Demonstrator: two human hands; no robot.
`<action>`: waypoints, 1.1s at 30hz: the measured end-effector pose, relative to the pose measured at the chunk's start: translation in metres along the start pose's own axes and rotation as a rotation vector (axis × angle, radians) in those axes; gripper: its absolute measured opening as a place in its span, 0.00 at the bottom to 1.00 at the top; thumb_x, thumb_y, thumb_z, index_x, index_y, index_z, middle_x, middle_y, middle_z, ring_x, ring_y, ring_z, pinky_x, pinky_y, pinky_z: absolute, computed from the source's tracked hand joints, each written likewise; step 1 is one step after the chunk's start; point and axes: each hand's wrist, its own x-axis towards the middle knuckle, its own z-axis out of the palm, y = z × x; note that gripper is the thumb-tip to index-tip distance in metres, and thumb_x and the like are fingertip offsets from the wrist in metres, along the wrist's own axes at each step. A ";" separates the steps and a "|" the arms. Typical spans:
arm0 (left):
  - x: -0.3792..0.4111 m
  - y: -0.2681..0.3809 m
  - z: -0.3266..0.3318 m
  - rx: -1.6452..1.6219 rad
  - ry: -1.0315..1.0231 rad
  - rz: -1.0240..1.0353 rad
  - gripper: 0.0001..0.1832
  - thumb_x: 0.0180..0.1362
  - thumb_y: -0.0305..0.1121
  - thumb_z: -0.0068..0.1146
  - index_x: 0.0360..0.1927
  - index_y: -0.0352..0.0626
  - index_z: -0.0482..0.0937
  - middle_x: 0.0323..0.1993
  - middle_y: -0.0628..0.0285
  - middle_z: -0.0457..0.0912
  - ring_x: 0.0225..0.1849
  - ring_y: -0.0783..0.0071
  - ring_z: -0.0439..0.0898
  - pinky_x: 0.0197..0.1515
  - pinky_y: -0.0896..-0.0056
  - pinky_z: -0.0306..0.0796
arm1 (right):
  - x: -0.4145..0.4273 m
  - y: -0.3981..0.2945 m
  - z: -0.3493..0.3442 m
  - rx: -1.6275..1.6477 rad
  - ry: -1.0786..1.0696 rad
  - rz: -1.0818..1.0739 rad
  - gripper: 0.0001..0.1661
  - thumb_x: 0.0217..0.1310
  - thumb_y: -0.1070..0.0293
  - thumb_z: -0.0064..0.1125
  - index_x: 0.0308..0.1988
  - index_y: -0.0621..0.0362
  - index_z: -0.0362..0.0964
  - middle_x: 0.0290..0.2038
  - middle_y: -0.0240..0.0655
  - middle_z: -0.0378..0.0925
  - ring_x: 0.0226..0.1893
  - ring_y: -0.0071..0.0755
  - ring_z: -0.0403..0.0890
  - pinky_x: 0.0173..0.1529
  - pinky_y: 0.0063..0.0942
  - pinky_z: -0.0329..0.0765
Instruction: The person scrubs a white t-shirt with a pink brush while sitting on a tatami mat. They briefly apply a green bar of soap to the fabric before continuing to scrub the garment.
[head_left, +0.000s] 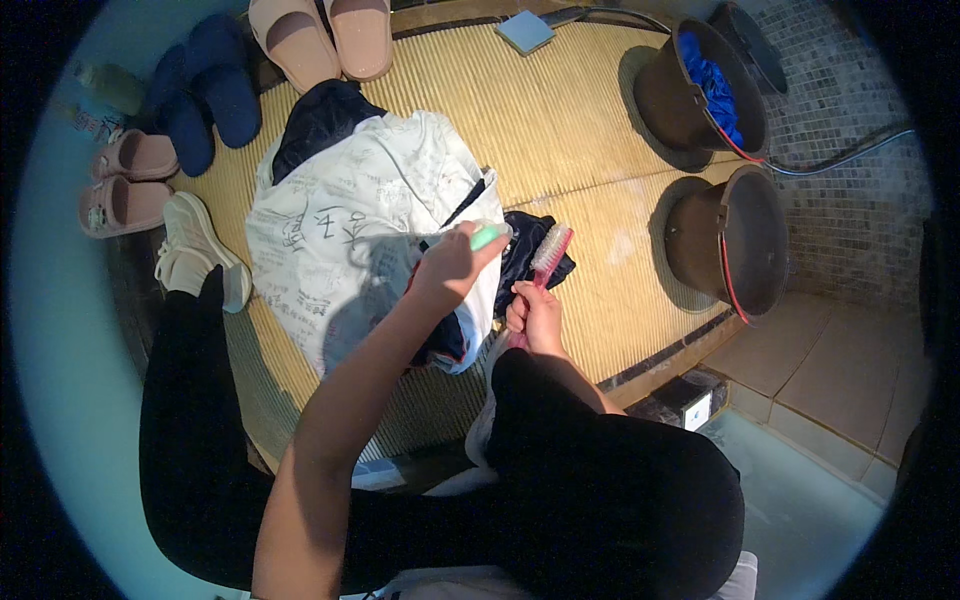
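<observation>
A green bar of soap (487, 238) is gripped in my left hand (448, 270), above the right side of a white garment (352, 225) covered in handwriting. In my right hand (538, 317) is a pink scrubbing brush (551, 255), its pale bristles raised and turned up and to the left. Behind the brush lies a dark shiny piece of cloth (525, 240), partly tucked under the white garment. Another dark cloth part (324, 120) shows at the garment's upper left. Below my left wrist is dark fabric with red trim (442, 346).
Two brown buckets stand at the right; the upper bucket (660, 97) holds blue cloth (712, 90), and the lower bucket (697, 240) has a red handle. A hose (832, 161) runs beside them. Pink slippers (300, 45) and navy slippers (225, 105) line the ribbed floor's (585, 112) upper left.
</observation>
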 end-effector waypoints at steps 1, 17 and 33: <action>0.006 0.002 -0.017 -0.121 -0.070 -0.024 0.32 0.54 0.37 0.64 0.65 0.62 0.73 0.48 0.51 0.75 0.42 0.54 0.80 0.43 0.59 0.78 | -0.001 -0.002 -0.001 0.047 -0.027 0.006 0.05 0.65 0.71 0.56 0.33 0.57 0.71 0.14 0.26 0.59 0.10 0.22 0.57 0.14 0.25 0.51; -0.007 -0.009 0.026 0.131 0.290 0.076 0.35 0.52 0.38 0.65 0.67 0.69 0.72 0.60 0.43 0.70 0.56 0.45 0.73 0.54 0.47 0.69 | -0.013 0.053 -0.001 0.050 -0.145 0.114 0.10 0.61 0.70 0.56 0.27 0.55 0.65 0.19 0.29 0.61 0.16 0.27 0.60 0.20 0.26 0.59; 0.008 -0.053 0.001 0.214 0.308 -0.142 0.35 0.50 0.48 0.68 0.65 0.59 0.73 0.57 0.50 0.72 0.59 0.53 0.71 0.55 0.50 0.66 | -0.001 0.067 -0.020 -0.166 -0.262 0.230 0.14 0.67 0.63 0.55 0.39 0.66 0.74 0.30 0.47 0.83 0.31 0.47 0.86 0.42 0.37 0.82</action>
